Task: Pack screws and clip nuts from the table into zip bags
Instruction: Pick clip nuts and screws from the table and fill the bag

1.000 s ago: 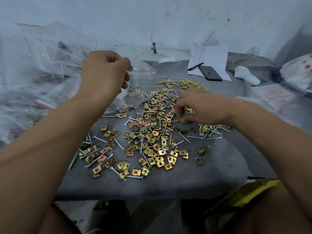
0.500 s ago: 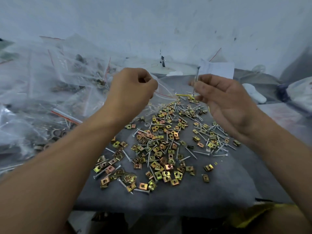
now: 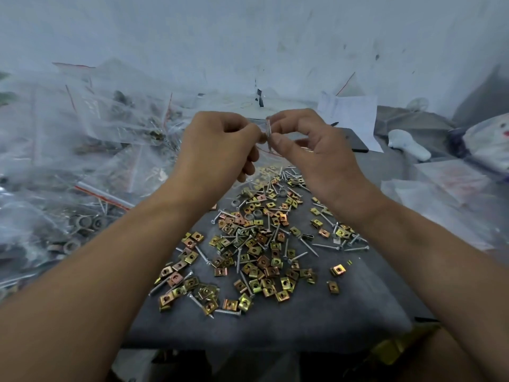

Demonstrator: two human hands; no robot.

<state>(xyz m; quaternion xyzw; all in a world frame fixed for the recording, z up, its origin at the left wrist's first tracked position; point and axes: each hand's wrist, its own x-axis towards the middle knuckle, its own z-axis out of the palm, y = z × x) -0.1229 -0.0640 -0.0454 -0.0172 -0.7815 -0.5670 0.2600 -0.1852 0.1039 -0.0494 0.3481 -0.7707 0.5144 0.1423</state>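
In the head view, both hands are raised together above the far end of the counter (image 3: 275,326). The left hand (image 3: 217,150) has its fingers curled, pinching the mouth of a small clear zip bag (image 3: 259,164) that hangs between the hands and is hard to make out against the clutter. The right hand (image 3: 311,150) pinches a few screws (image 3: 268,130) upright between thumb and forefinger, their tips pointing down at the bag's opening.

Below, the loose stock lies spread on the grey counter: gold clip nuts (image 3: 259,271) mixed with more screws, several washers among them. Filled bags (image 3: 91,161) are heaped at the left.

The step in hand looks like feeding screws into the bag. The next move probably calls for keeping the mouth held open while the screws slide in point-first, then reaching down for clip nuts. Sharp tips could snag or pierce the thin film.
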